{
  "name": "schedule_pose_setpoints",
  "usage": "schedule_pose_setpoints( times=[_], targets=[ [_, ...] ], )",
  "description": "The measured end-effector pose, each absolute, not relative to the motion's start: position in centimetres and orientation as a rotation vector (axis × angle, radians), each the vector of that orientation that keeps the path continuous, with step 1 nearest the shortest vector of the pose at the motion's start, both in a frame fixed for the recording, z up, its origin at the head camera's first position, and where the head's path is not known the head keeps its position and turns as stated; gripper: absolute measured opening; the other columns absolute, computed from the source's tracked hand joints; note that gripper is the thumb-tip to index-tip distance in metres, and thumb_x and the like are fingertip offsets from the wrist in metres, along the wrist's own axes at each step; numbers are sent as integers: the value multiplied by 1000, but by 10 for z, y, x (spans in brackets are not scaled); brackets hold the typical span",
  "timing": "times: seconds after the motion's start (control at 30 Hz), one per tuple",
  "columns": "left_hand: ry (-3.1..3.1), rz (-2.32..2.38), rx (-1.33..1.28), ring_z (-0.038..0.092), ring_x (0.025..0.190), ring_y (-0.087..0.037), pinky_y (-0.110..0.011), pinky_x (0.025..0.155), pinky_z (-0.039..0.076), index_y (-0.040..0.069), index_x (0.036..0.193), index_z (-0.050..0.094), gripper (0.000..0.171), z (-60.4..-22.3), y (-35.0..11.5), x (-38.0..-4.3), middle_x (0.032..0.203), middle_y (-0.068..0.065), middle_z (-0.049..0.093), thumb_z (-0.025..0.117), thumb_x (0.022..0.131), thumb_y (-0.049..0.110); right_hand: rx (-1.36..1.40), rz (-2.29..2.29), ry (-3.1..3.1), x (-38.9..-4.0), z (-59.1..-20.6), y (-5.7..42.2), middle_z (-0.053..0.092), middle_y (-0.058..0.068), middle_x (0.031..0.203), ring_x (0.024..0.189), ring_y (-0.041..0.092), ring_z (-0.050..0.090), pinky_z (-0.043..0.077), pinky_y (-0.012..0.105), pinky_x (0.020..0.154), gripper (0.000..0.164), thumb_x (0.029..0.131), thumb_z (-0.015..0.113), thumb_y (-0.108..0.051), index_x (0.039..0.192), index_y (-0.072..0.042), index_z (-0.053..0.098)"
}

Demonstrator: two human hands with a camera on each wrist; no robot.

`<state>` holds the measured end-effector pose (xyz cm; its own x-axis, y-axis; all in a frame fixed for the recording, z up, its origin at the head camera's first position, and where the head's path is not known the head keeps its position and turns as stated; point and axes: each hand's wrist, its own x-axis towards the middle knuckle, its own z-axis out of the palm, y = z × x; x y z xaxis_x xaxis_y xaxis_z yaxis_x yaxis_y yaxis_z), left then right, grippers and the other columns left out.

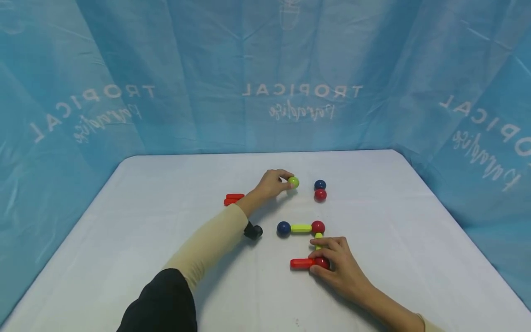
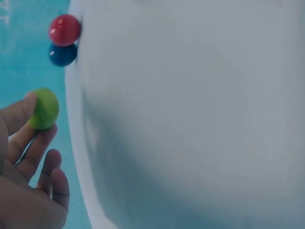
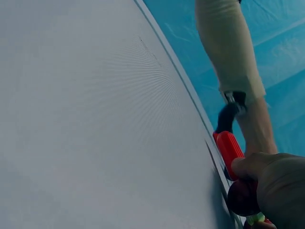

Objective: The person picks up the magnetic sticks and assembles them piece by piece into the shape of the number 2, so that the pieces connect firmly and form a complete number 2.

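Observation:
My left hand [image 1: 271, 183] pinches a yellow-green ball [image 1: 294, 182] between thumb and fingertips over the far part of the table; in the left wrist view the ball [image 2: 46, 109] shows at the fingertips. Nearer me, my right hand [image 1: 338, 263] has thumb and forefinger round a red ball [image 1: 321, 263], partly hidden by the fingers. From that ball a red stick [image 1: 301, 263] points left. A yellow-green stick [image 1: 318, 236], half covered by the fingers, leads up to another red ball [image 1: 318, 227]. There a second yellow-green stick [image 1: 300, 228] runs left to a blue ball [image 1: 284, 228].
Beyond the joined pieces, a loose blue ball [image 1: 320, 184] and red ball [image 1: 320, 195] sit close together. Red sticks [image 1: 235, 197] lie left of my left forearm, partly behind it. A black wrist camera [image 1: 254, 231] sticks out from the left sleeve. Blue curtains [image 1: 265, 129] surround the white table [image 1: 415, 258].

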<state>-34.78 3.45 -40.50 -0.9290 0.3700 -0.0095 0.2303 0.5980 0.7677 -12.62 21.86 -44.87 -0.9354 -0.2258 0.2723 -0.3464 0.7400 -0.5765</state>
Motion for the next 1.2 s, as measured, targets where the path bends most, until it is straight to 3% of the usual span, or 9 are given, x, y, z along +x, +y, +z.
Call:
schedule_pose_setpoints(
  times=[0.33, 0.53, 0.67, 0.93, 1.2],
  targets=[
    [2688, 1282, 416, 52, 110, -20, -30, 77, 44, 25, 118, 66, 36, -398, -39, -276, 117, 4, 65, 71, 83, 24, 492, 972, -2745, -139, -445, 212, 56, -8, 128, 112, 7, 36, 47, 27, 86, 25, 75, 79, -22, 96, -29, 69],
    [2633, 1334, 424, 52, 107, -20, -28, 68, 46, 25, 116, 67, 36, -405, -56, -224, 111, 6, 65, 73, 81, 20, 547, 973, -2718, -149, -446, 208, 56, -7, 127, 111, 10, 37, 45, 30, 85, 25, 75, 79, -19, 97, -28, 70],
    [2595, 1365, 427, 51, 105, -20, -29, 69, 44, 24, 115, 67, 34, -410, -60, -199, 105, 4, 62, 72, 81, 19, 549, 974, -2728, -153, -446, 203, 56, -7, 128, 112, 11, 38, 45, 29, 85, 26, 75, 79, -20, 98, -27, 70],
    [2606, 1385, 426, 50, 100, -19, -29, 76, 39, 20, 112, 68, 33, -420, -66, -177, 101, 0, 62, 73, 80, 16, 544, 1014, -2739, -155, -446, 192, 56, -7, 128, 112, 11, 37, 43, 34, 88, 22, 76, 77, -21, 96, -25, 70],
    [2629, 1346, 470, 49, 96, -17, -26, 76, 39, 16, 110, 69, 32, -424, -71, -169, 99, 1, 63, 73, 79, 16, 558, 1024, -2722, -154, -447, 183, 57, -6, 127, 112, 11, 37, 43, 33, 88, 22, 76, 78, -21, 96, -25, 71]
  ],
)
